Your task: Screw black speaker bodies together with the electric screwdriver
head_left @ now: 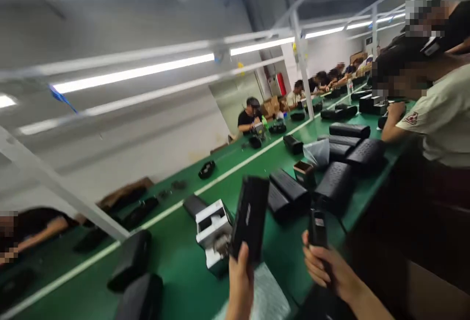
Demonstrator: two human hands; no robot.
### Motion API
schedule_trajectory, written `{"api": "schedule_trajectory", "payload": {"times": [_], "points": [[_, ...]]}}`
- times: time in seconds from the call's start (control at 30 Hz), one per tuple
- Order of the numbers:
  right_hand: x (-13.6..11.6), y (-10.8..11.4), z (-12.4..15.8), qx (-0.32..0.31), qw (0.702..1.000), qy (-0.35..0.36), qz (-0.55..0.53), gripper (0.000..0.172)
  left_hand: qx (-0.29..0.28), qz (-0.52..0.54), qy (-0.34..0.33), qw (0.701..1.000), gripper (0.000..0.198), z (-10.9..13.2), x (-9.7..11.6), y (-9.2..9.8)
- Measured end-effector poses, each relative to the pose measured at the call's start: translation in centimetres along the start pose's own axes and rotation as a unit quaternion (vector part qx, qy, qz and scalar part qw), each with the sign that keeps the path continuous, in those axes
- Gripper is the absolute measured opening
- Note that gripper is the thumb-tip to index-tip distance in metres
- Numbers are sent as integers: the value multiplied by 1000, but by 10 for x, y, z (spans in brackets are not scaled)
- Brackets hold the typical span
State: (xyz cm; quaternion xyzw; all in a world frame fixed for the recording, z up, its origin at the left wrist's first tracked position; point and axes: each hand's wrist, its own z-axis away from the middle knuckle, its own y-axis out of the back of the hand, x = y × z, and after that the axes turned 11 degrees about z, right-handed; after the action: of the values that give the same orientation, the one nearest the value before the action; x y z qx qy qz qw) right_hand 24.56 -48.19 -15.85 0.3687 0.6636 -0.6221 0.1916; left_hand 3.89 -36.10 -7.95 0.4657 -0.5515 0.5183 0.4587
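My left hand is closed around the lower end of a black oblong case, raised above the bench and tilted. Small pale lettering shows on its face. My right hand grips a black handheld tool with a small light label, held upright; its exact kind is unclear. A white-and-black open box stands just left of the case. Under my left forearm lies a translucent plastic bag. Two black cases rest behind the space between my hands.
The green bench runs away to the right with a pale line along it. More black cases, a small brown-topped box and a grey bag lie ahead. A person sits at the right; white posts rise from the bench.
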Motion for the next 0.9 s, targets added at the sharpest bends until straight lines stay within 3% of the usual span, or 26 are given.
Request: {"api": "schedule_trajectory", "payload": {"times": [0.1,0.2,0.37,0.53,0.7,0.77,0.83,0.9], "points": [[26,9,-3,67,995,-70,16,56,22,70,18,997,73,-38,-28,-51],[38,15,-2,103,989,-98,52,59,92,87,7,992,77,-101,-40,-100],[36,22,-3,97,982,-110,118,63,224,45,-12,973,48,-195,-35,-154],[34,37,-4,73,979,-115,151,52,307,-44,20,951,49,-240,-39,-155],[31,38,-1,58,982,-141,116,45,286,-173,22,942,52,-245,-39,-148],[27,36,1,58,981,-152,102,43,252,-212,10,944,65,-250,-20,-154],[22,35,2,60,980,-164,96,41,206,-237,-10,949,90,-262,12,-158],[19,35,2,63,978,-176,96,41,161,-250,-35,954,98,-282,48,-151]]}}
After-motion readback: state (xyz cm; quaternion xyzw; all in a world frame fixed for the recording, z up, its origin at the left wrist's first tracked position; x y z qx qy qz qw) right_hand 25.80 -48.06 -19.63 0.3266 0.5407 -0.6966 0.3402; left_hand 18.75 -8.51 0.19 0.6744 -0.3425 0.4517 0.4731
